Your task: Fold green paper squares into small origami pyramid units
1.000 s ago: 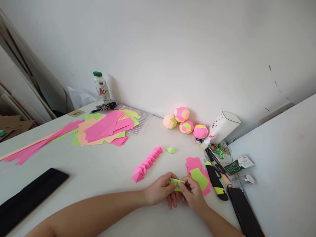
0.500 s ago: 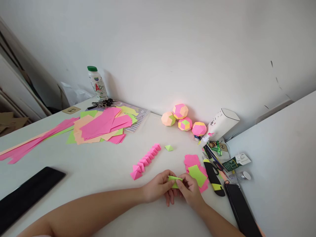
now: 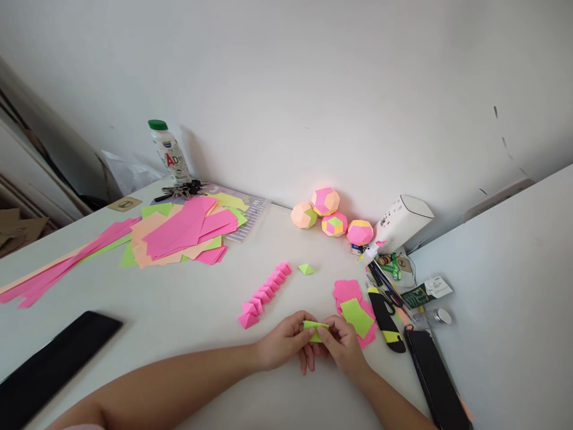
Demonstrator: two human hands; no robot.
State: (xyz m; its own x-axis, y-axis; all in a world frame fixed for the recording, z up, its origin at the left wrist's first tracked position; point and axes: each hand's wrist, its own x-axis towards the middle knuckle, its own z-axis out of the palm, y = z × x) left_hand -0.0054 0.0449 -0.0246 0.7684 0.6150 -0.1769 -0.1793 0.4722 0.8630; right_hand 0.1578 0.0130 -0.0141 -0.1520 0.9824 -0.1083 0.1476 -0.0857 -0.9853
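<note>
Between my two hands is a small piece of green paper (image 3: 316,326), partly folded, its lower part covered by my thumbs. My left hand (image 3: 286,341) pinches its left side, and my right hand (image 3: 344,346) pinches the right side with the thumb pressed on the front. Just right of my right hand, a green paper square (image 3: 357,318) lies on several pink paper squares (image 3: 347,291). Beyond my left hand runs a slanting row of folded pink paper units (image 3: 264,294). One folded green unit (image 3: 306,269) sits by itself near the row's far end.
Paper balls (image 3: 334,224) rest against the wall. Loose coloured sheets (image 3: 179,236) and a bottle (image 3: 169,152) are at the back left. A utility knife (image 3: 385,319) and a black phone (image 3: 436,379) lie to the right; a dark flat object (image 3: 62,364) lies at the left.
The view has shifted slightly. Both hands keep their pinch on the green paper, with hardly any visible movement.
</note>
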